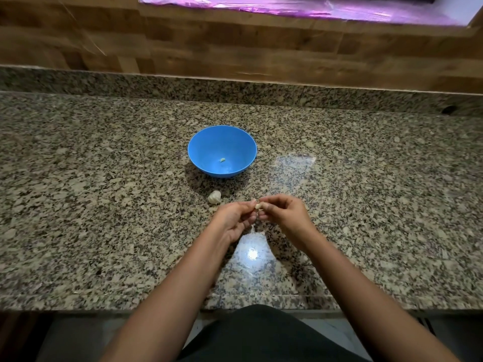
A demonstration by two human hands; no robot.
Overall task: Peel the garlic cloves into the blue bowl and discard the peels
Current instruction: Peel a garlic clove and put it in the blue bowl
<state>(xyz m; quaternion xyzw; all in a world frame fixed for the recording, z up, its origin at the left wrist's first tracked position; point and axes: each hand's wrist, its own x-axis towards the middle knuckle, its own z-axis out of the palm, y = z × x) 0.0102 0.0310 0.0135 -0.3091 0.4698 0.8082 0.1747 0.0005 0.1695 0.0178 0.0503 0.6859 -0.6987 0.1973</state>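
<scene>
Both hands, left hand (235, 218) and right hand (283, 214), pinch one garlic clove (259, 205) near blue bowl (206, 142).

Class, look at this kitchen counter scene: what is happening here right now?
A person is peeling garlic at a granite counter. Both hands meet over it: the left hand and the right hand pinch one garlic clove between their fingertips. A blue bowl stands beyond the hands with one small peeled clove inside. The rest of the garlic bulb lies on the counter between the bowl and the hands. A scrap of peel seems to lie below the hands.
</scene>
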